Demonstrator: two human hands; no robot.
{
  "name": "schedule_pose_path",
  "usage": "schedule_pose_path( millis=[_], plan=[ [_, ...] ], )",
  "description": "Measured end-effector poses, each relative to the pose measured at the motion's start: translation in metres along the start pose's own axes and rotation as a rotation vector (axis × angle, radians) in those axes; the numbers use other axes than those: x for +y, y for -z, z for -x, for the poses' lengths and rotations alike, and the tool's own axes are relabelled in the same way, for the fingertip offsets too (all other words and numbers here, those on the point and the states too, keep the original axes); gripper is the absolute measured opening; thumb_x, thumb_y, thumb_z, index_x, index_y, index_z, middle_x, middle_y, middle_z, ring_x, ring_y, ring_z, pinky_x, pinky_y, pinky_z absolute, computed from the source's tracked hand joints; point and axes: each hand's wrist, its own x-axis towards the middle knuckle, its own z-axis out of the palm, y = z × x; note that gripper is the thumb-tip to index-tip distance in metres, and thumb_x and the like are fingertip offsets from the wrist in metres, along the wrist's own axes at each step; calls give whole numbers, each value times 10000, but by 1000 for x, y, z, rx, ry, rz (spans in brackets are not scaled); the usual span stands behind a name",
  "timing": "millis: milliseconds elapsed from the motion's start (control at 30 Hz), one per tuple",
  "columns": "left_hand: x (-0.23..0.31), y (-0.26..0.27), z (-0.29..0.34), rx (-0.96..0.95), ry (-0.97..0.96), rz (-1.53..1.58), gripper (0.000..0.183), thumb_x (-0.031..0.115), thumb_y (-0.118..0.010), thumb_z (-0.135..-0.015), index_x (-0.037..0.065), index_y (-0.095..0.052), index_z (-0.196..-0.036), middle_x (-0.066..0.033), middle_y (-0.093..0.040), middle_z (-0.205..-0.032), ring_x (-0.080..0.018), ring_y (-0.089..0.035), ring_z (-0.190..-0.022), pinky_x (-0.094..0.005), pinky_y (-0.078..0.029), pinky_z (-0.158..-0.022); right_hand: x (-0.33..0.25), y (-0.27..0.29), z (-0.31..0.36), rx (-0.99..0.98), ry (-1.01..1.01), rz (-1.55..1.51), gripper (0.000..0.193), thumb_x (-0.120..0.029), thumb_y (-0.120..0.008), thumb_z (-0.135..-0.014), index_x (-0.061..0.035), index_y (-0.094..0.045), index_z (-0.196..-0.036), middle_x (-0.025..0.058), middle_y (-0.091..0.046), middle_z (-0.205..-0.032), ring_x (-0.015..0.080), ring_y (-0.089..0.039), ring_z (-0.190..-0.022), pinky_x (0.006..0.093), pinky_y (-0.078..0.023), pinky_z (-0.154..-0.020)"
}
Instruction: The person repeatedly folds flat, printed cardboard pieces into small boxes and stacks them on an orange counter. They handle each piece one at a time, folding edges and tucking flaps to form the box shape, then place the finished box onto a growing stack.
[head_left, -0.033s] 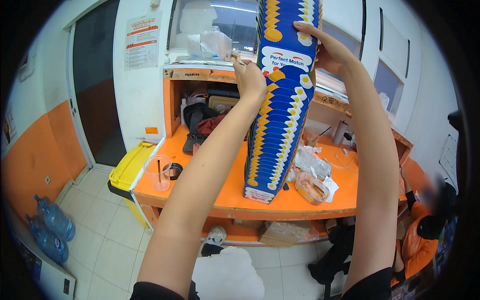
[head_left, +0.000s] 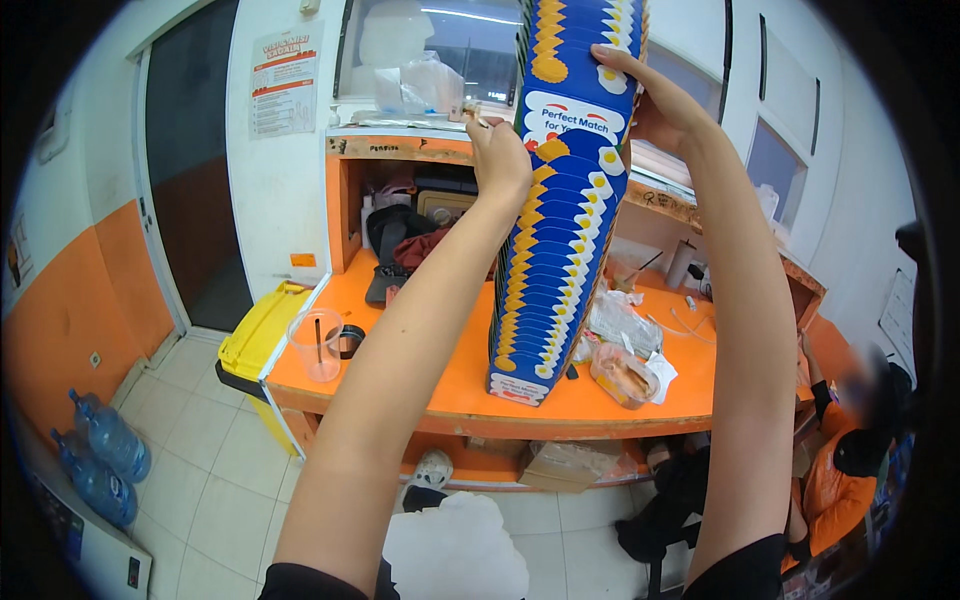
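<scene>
A tall column of nested blue cardboard pieces [head_left: 560, 250], printed with fried eggs and golden shapes, stands on the orange table [head_left: 450, 380]. It leans a little to the right, and its top runs out of the picture. My right hand [head_left: 668, 108] grips its upper right edge, with a finger lying across the printed face and the others partly hidden. Beside the column's upper left edge, my left hand [head_left: 500, 158] is raised with its fingers curled closed. What these fingers hold, if anything, I cannot make out.
On the table are a clear plastic cup [head_left: 316, 348], a black tape roll [head_left: 350, 342], an opened food container [head_left: 622, 375] and crumpled wrapping [head_left: 620, 322]. A yellow bin [head_left: 262, 335] adjoins its left end. A person in orange [head_left: 838, 500] is at the right.
The upper part of the blue column and my right hand have shifted very slightly to the right. My left hand is practically where it was.
</scene>
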Motion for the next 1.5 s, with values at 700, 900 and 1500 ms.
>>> schedule_pose_path(
  millis=[700,900,1500],
  plan=[
    [2,2,6,-145,-120,-150,284,212,-358,-893,-25,-465,-1007,-208,-526,-1071,-314,-525,-978,-392,-396,-908,28,9,17,28,6,314,986,-732,-679,-618,-25,-528,-1289,177,-614,-1132,300,-550,-1101,482,-345,-966],
    [34,-3,-7,-538,-24,164,546,446,-455,-941,-38,-512,-1189,-158,-601,-1091,-207,-594,-990,-329,-472,-866,46,-1,43,82,-37,316,1012,-761,-647,-625,-32,-507,-1312,148,-615,-1104,255,-555,-1089,409,-358,-986],
    [2,-2,-8,-702,-126,-128,1020,772,-353,-845,-66,-270,-1421,-225,-439,-1363,-284,-491,-1210,-348,-375,-1040,64,-24,34,238,69,-202,808,-654,-568,-805,-8,-501,-1287,113,-659,-1078,155,-666,-904,261,-522,-818]
  ],
)
